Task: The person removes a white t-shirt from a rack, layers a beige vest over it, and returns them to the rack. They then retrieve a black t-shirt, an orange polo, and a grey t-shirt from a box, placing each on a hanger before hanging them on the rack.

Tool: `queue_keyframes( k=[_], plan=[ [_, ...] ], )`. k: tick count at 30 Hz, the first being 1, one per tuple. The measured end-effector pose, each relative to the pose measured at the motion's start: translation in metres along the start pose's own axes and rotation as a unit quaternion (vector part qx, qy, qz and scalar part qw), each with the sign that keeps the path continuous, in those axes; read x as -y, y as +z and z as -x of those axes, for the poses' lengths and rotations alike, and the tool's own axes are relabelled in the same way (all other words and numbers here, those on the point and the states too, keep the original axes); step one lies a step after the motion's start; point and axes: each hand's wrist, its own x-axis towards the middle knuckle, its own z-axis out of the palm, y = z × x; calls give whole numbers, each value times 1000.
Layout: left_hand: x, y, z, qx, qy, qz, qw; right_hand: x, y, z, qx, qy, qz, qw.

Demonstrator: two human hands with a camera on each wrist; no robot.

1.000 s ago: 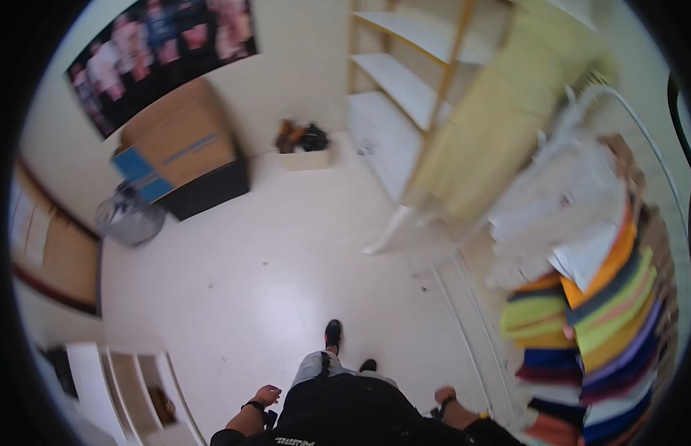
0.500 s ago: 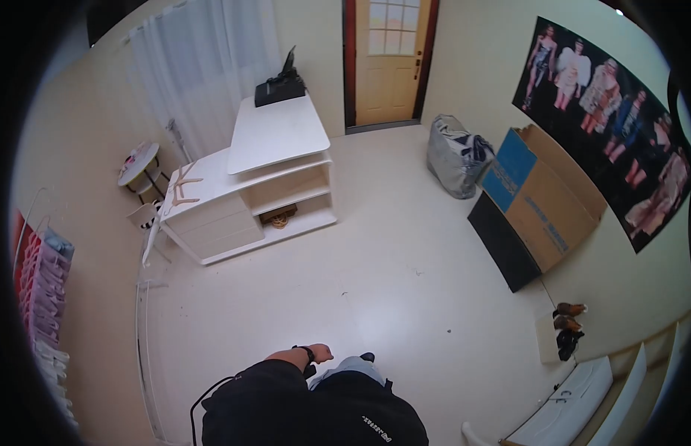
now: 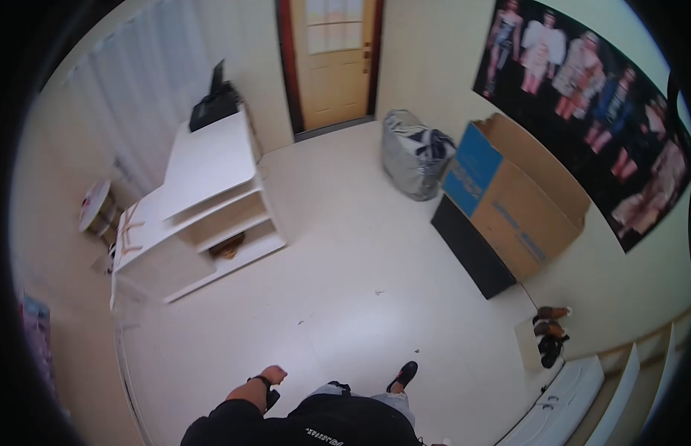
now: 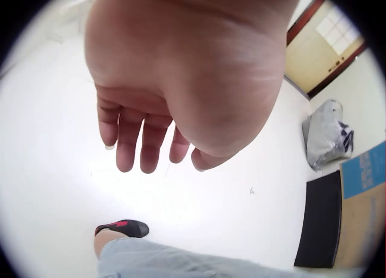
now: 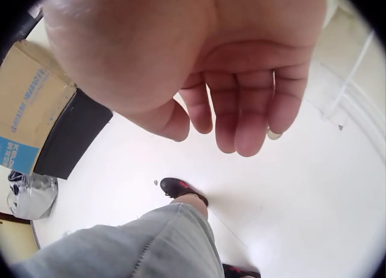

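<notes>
My left hand (image 3: 273, 374) hangs in front of the body over the pale floor, a dark band around its wrist. In the left wrist view the palm (image 4: 181, 79) faces the camera, with relaxed fingers (image 4: 127, 145) and nothing held. My right hand (image 5: 229, 67) also hangs loose and holds nothing, its fingers gently bent, as the right wrist view shows. Below the hands are light denim legs (image 5: 163, 239) and black shoes (image 3: 407, 373) with red marks, one foot out ahead.
A white counter (image 3: 211, 160) with a black printer (image 3: 215, 104) stands at left. At right are a cardboard box (image 3: 520, 212) on a black base, a grey bag (image 3: 412, 160), a box of shoes (image 3: 550, 327) and a white shelf unit (image 3: 565, 398). A door (image 3: 334, 70) is at the back.
The head view has swung left, from the clothes rack and shelves to the counter and door. Just lately it turned slightly back right, and the feet have stepped. Both hands stay unloaded.
</notes>
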Motion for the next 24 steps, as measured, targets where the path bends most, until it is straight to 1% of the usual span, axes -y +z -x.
queue_keyframes(
  k=[1, 2, 3, 4, 5, 6, 7, 8, 9, 10, 11, 12, 13, 14, 15, 16, 17, 18, 19, 20, 21, 22, 23, 24],
  plan=[
    [-5, 11, -7, 27, -54, 14, 998, -5, -17, -30, 175, -27, 57, 983],
    [-28, 14, -4, 70, -92, 0, 993, -8, -36, -60, 352, -62, 91, 930],
    [-42, 22, -10, 107, -127, 1, 986, -10, -45, -75, 522, -109, 113, 838],
    [-66, 29, -12, 110, -92, -8, 990, -30, -27, -71, 469, -68, 35, 880],
    [-92, 34, -12, 114, -58, -13, 992, -8, -29, -90, 506, 329, -191, 774],
    [-122, 37, -22, 122, -52, -33, 991, 2, -43, -117, 482, 323, -235, 780],
    [-152, 42, -33, 139, -42, 17, 989, 54, -102, -173, 454, 457, -255, 721],
    [-181, 46, -45, 155, -34, 68, 985, 68, -120, -210, 439, 449, -245, 739],
    [-229, 38, -41, 141, -50, 85, 985, 11, -61, -223, 494, 206, -148, 832],
    [-251, 35, -60, 119, 11, 88, 989, 23, -85, -265, 447, 181, -114, 868],
    [-270, 30, -74, 78, 89, 91, 989, 58, -128, -318, 416, 307, -178, 837],
    [-302, 21, -72, 27, 126, 97, 987, 59, -134, -353, 358, 268, -159, 880],
    [-326, 13, -72, -1, 138, 155, 978, 49, -123, -386, 295, 236, -153, 913],
    [-351, 5, -67, -24, 113, 190, 975, 67, -143, -423, 227, 252, -191, 921],
    [-357, 2, -78, -43, 97, 209, 972, 76, -155, -456, 193, 246, -246, 917],
    [-365, 2, -82, -51, 74, 213, 973, 89, -171, -487, 174, 218, -264, 923],
    [-366, 2, -86, -58, 50, 217, 973, 99, -181, -512, 176, 218, -262, 923],
    [-356, 8, -98, -38, 33, 199, 979, 108, -190, -535, 152, 162, -286, 932],
    [-349, 17, -104, -36, 14, 196, 980, 120, -199, -558, 127, 106, -310, 936],
    [-348, 23, -106, -8, -19, 181, 983, 136, -211, -583, 127, 107, -309, 937],
    [-335, 35, -118, 26, -41, 147, 988, 154, -227, -604, 143, 149, -426, 881],
    [-339, 37, -113, 66, -30, 90, 993, 171, -243, -622, 159, 193, -535, 807],
    [-327, 39, -124, 129, -5, -40, 991, 186, -258, -638, 161, 200, -534, 806],
    [-258, 72, -183, 152, 117, -244, 951, 202, -276, -655, 146, 176, -547, 806]
  ],
)
